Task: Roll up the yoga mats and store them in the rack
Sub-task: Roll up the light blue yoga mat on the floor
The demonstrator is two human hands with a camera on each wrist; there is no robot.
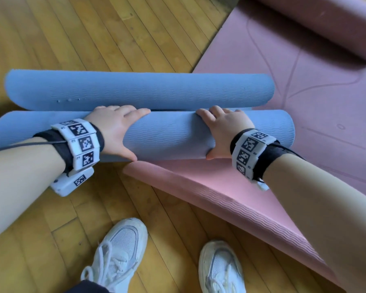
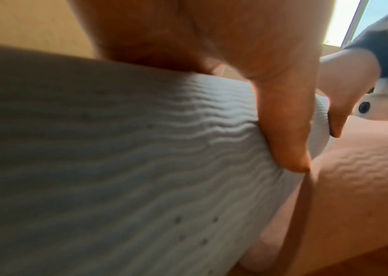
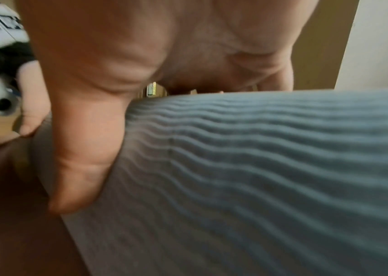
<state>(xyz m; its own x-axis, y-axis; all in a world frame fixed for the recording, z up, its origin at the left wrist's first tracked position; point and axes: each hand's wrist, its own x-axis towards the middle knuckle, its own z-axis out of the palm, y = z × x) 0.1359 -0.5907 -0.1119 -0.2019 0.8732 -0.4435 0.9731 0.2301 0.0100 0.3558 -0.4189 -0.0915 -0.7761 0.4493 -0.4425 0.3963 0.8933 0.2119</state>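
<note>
A blue yoga mat roll (image 1: 169, 136) lies crosswise on the floor in front of me. My left hand (image 1: 118, 132) grips it left of centre, fingers over the top and thumb (image 2: 282, 130) pressed into the near side. My right hand (image 1: 222, 130) grips it right of centre in the same way, its thumb (image 3: 82, 149) dug into the ribbed surface (image 3: 259, 168). Just beyond the roll lies a second blue curl (image 1: 140, 89) of mat, touching it. The roll's right part rests on a pink mat (image 1: 315, 102).
The pink mat's near edge (image 1: 209, 187) curls up below the roll, and its far end is rolled (image 1: 325, 24) at the top right. My two white shoes (image 1: 118, 250) stand close in front. Wooden floor (image 1: 72, 34) spreads to the left and beyond.
</note>
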